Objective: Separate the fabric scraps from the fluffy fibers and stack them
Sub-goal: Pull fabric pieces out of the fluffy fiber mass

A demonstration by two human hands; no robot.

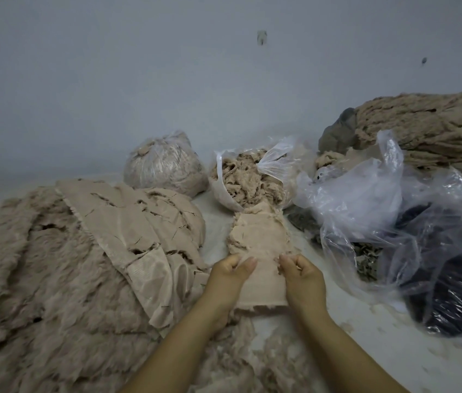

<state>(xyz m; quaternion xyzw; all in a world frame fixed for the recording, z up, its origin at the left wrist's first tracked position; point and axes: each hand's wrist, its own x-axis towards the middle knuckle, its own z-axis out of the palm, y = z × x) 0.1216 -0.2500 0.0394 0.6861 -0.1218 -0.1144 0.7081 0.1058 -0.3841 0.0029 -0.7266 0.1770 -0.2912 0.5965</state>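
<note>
A beige, fluffy-edged fabric scrap [258, 242] is pinched by the left hand [231, 272] and right hand [302, 275]; no writing is legible.

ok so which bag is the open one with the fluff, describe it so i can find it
Start at the grey back wall and drop to the floor mid-frame. Two clear bags sit there: the open bag is the right one, mouth gaping with tan fibers spilling out; its neighbour, the tied bag, is knotted shut.

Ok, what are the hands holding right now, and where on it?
Both pinch one beige fabric scrap near its middle: left hand at its left edge, right hand at its right edge.
</note>
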